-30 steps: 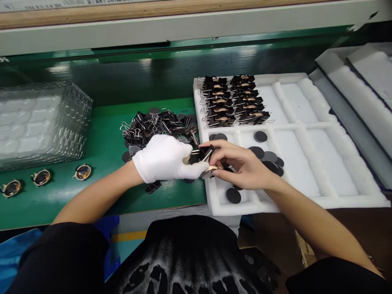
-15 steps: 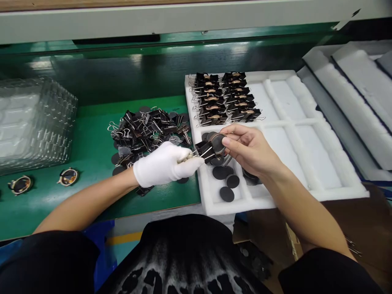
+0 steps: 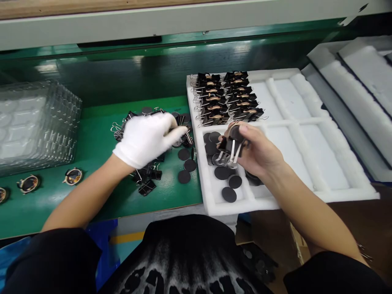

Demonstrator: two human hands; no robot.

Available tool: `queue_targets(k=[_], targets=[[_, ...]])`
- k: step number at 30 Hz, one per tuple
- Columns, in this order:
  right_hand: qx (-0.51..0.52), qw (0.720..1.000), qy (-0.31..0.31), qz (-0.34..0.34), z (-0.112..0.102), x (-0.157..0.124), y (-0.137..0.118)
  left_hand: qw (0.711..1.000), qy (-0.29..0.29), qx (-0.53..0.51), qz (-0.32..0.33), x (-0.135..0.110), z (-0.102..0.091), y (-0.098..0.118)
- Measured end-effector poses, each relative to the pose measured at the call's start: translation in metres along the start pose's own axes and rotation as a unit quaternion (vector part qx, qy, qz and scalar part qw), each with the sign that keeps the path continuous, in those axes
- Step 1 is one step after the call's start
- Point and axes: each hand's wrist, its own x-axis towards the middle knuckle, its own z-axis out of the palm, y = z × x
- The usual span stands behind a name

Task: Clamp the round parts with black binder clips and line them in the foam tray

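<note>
My right hand (image 3: 257,149), bare, holds a round watch-case-like part (image 3: 235,132) with a black disc on its face. A black binder clip (image 3: 228,147) is clamped on that part, its silver handles pointing down toward the tray. My left hand (image 3: 150,136), in a white glove, is over a heap of black binder clips (image 3: 147,185) on the green table. Its thumb and fingers are apart, and no clip shows between them. The glove covers much of the heap.
A white foam tray (image 3: 208,202) holds rows of clipped round parts (image 3: 212,98) and loose black discs (image 3: 229,194). More discs (image 3: 184,176) lie beside it. Clear plastic trays (image 3: 36,122) are stacked left, near round gold-rimmed parts (image 3: 73,176). Foam sheets (image 3: 364,81) stand right.
My left hand has let go of the binder clip and moved left and up to the heap. My right hand has drawn the clipped part slightly right, tilting its handles downward.
</note>
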Motion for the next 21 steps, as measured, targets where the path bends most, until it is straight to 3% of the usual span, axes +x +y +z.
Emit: queue_targets(k=[3,9,17,21], targets=[[0.056,0.998,0.002,0.042,-0.004,0.003,0.002,0.990,0.013,0.130,-0.055,0.008,-0.004,-0.016],[0.042,0.996,-0.009,0.082,0.002,0.003,0.002,0.978,-0.074,0.194,-0.025,0.011,0.002,-0.030],[-0.014,0.998,-0.050,0.047,0.004,-0.001,0.007,0.985,-0.040,0.163,-0.028,0.013,0.004,-0.034],[-0.078,0.991,-0.101,-0.041,0.005,-0.004,0.011,0.997,0.048,0.009,-0.056,0.011,-0.005,-0.026]])
